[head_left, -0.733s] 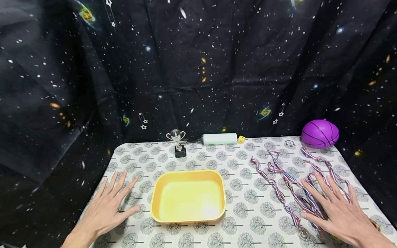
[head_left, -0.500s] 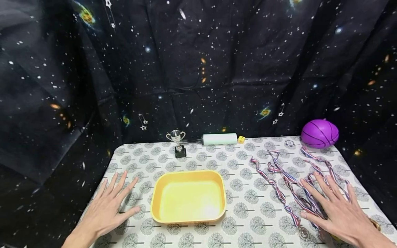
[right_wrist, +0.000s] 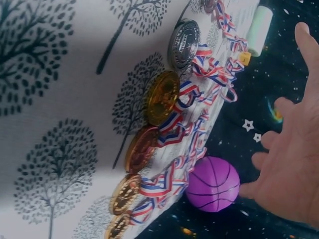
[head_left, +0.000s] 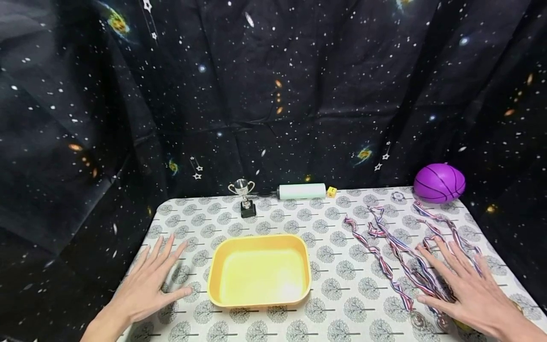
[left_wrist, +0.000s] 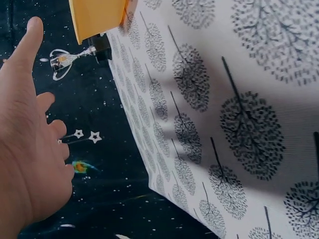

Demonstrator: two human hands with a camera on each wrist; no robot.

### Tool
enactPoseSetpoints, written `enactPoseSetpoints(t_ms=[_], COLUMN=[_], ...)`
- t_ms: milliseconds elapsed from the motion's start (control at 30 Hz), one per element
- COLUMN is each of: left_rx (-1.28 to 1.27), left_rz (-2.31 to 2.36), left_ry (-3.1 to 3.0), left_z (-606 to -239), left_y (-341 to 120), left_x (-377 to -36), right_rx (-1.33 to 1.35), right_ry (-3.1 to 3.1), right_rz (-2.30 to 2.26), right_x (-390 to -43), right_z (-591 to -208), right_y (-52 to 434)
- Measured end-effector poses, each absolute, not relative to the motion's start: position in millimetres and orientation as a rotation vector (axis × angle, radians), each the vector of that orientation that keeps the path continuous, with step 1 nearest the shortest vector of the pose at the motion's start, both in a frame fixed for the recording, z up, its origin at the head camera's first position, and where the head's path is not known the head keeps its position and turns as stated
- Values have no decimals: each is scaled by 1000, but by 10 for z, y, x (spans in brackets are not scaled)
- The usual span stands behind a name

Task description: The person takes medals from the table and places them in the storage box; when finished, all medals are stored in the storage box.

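Your right hand (head_left: 472,292) lies flat with fingers spread on the medals (right_wrist: 162,97) at the table's (head_left: 337,311) right side; your left hand (head_left: 147,285), also spread, rests beside the yellow tray (head_left: 259,270). Ribbons look limp, discs hard and slippery — pinch a ribbon. Only the right wrist view shows the discs' colours.

Right hand (head_left: 472,292) slightly nearer, lifted off the medal ribbons (head_left: 399,251).
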State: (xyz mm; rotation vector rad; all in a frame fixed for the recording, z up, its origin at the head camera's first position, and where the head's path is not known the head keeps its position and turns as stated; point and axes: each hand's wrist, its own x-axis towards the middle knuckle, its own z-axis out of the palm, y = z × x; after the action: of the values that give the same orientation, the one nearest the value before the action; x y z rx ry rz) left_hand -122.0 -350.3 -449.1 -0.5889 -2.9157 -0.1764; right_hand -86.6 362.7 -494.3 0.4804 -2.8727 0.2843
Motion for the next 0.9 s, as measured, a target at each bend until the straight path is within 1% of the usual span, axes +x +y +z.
enactPoseSetpoints(t_ms=[233, 500, 733, 900], left_rx=[-633, -556, -677, -770], left_rz=[-514, -808, -984, -1014], left_ry=[-2892, -2906, -2890, -2896], left_z=[-4440, -4476, -4593, -4682], left_y=[-3428, -3303, -3176, -3090], left_x=[-1333, -1436, -1479, -1493], right_rx=[653, 616, 660, 724], right_ry=[-2744, -2713, -2763, -2714], right_rz=[642, 846, 974, 984], right_x=[-831, -719, -637, -610], right_z=[-4990, -5103, -5265, -5403], right_y=[3642, 3616, 3632, 3628])
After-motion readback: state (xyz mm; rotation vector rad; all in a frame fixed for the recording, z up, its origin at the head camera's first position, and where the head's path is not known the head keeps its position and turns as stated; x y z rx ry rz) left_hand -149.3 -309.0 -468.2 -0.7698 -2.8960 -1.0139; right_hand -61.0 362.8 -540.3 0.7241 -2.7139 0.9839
